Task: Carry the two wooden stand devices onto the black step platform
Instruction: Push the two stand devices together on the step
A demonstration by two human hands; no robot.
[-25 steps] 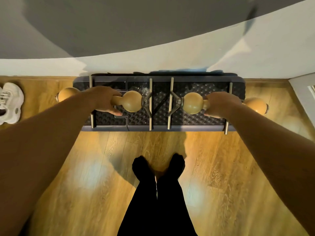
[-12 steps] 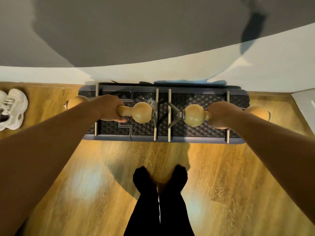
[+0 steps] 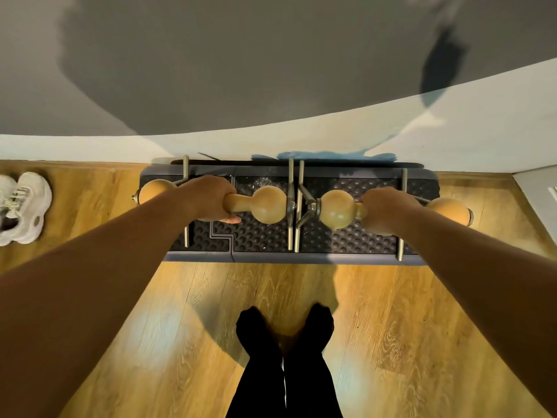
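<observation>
The black step platform (image 3: 265,236), studded on top, lies on the floor against the wall. Over it are two wooden stand devices, each a bar with round wooden knobs on metal rod feet. My left hand (image 3: 208,199) grips the bar of the left wooden device (image 3: 268,204). My right hand (image 3: 387,209) grips the bar of the right wooden device (image 3: 337,209). The metal feet of both devices lie across the platform top side by side; whether they touch it is unclear. Each outer knob overhangs a platform end.
A white sneaker (image 3: 22,206) sits on the wooden floor (image 3: 180,327) at the left. The wall (image 3: 271,86) runs right behind the platform. My feet in black socks (image 3: 284,330) stand in front of it. A white edge (image 3: 539,188) shows at the far right.
The two devices have come closer together at the platform's middle and sit lower in view; my head has tilted, so the platform appears lower in the frame.
</observation>
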